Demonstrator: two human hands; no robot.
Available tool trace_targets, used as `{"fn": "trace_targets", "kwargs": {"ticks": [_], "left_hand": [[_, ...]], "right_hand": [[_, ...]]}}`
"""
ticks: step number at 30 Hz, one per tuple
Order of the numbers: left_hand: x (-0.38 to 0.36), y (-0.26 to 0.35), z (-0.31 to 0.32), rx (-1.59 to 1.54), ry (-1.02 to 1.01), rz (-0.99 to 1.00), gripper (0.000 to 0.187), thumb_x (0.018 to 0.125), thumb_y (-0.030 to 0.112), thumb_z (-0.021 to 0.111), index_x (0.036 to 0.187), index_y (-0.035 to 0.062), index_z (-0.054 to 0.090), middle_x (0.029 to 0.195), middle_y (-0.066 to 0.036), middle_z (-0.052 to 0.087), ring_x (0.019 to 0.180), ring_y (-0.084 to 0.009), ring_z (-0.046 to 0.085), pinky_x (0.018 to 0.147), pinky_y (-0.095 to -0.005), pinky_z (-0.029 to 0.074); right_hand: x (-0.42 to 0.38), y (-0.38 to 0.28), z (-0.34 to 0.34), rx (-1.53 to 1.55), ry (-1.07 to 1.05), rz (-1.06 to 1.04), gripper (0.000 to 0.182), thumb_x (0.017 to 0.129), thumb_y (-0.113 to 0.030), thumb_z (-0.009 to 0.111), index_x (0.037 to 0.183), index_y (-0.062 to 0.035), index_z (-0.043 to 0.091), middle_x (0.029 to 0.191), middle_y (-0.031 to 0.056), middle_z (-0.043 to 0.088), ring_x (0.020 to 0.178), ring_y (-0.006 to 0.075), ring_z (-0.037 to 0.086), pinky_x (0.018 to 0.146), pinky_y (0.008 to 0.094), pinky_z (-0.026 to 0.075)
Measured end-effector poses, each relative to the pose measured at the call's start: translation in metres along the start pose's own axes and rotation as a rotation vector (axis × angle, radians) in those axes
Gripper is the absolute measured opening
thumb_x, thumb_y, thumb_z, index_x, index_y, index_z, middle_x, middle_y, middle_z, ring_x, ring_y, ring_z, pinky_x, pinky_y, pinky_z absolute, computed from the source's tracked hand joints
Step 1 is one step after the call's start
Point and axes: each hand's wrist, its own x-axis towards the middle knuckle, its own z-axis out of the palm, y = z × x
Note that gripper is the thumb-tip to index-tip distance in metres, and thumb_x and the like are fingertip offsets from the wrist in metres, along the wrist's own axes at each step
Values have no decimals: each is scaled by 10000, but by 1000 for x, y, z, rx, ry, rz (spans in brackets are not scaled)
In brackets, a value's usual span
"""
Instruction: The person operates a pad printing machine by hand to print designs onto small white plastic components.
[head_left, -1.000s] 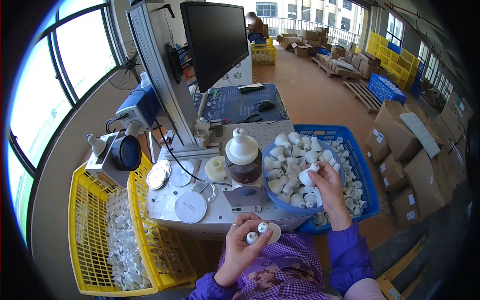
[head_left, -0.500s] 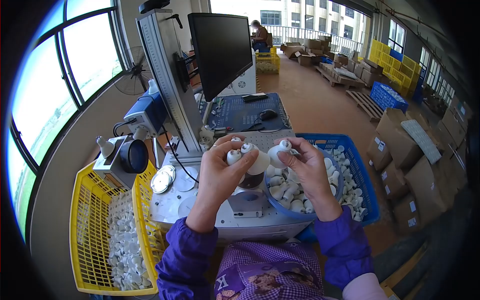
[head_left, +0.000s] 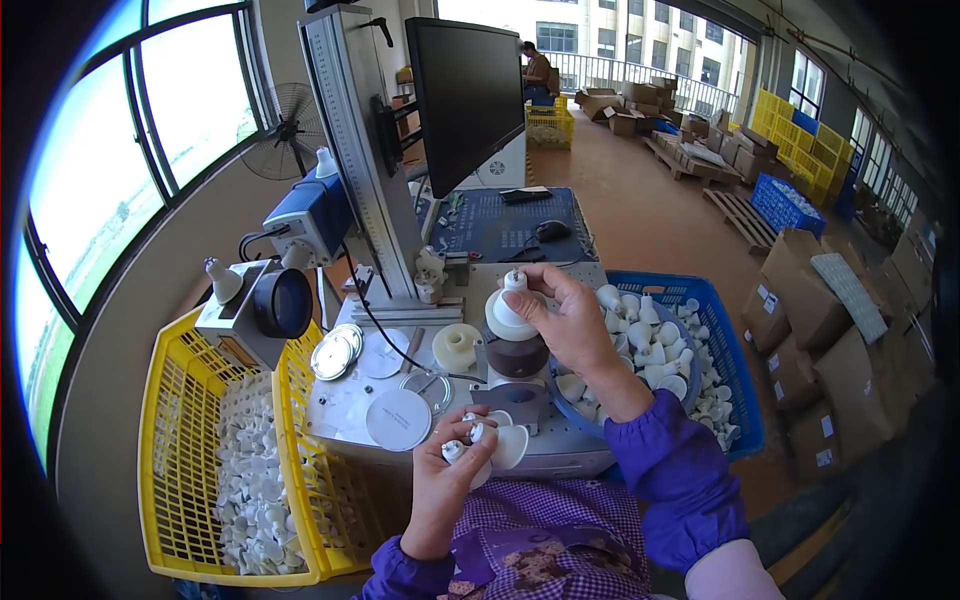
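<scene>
My right hand (head_left: 570, 322) grips a white cone-shaped part (head_left: 508, 312) by its narrow neck, at the top of a dark round fixture (head_left: 517, 357) on the machine table. Lower and to the left, close to my apron, my left hand (head_left: 446, 482) is closed around several white parts (head_left: 508, 446), their wide rims facing right. A blue round tub (head_left: 574, 405) heaped with similar white parts stands to the right of the fixture, inside a blue crate (head_left: 745, 385). Behind the fixture's left side lies a cream-coloured flanged disc (head_left: 457, 347).
A yellow crate (head_left: 178, 450) of white parts stands at the left, below a lens head (head_left: 281, 303). Metal discs (head_left: 337, 352) lie on the table. Behind are a monitor (head_left: 468, 100) and mouse (head_left: 551, 231). Cartons (head_left: 850, 370) stand right; a person (head_left: 537, 72) sits far back.
My hands have separated. The left has dropped toward my apron with its parts, while the right has moved left, bringing one white part to the fixture. The whole view has shifted slightly.
</scene>
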Motion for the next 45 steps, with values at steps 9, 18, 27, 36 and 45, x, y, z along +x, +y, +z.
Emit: {"fn": "trace_targets", "kwargs": {"ticks": [9,18,27,36,45], "left_hand": [[-12,-17,4,-76,-73,-142,140,805,56,700,928,-10,686,1186,-95,554,1044,-169,551,888,-294,430],[-26,-33,0,-40,-55,-219,125,809,48,690,913,-20,686,1168,-102,564,1024,-168,556,868,-288,441],[-41,-65,3,-103,-74,-388,126,818,70,687,899,-26,682,1148,-90,575,1007,-164,562,877,-295,440],[-49,-64,8,-82,-96,-360,133,814,64,690,916,-21,684,1150,-96,571,1025,-178,556,892,-301,435],[-49,-62,14,-107,-109,-359,136,812,60,691,923,-18,686,1154,-91,571,1033,-172,550,889,-295,433]], "right_hand": [[-6,3,9,-185,146,-36,336,824,-262,707,1037,-14,624,983,141,626,915,247,618,830,331,467],[-13,17,-59,16,140,-6,306,854,-225,685,1078,-28,614,1050,93,649,968,161,609,822,282,456],[-91,42,-110,-799,-194,-32,207,728,-76,684,930,-44,652,1014,118,605,989,311,538,840,389,454],[-89,59,-94,-939,-183,-56,298,620,-96,774,882,-47,643,974,106,558,982,317,485,836,396,431],[-82,59,-77,-408,-165,247,211,752,-100,732,902,2,623,757,66,628,672,157,582,630,275,469]]}}
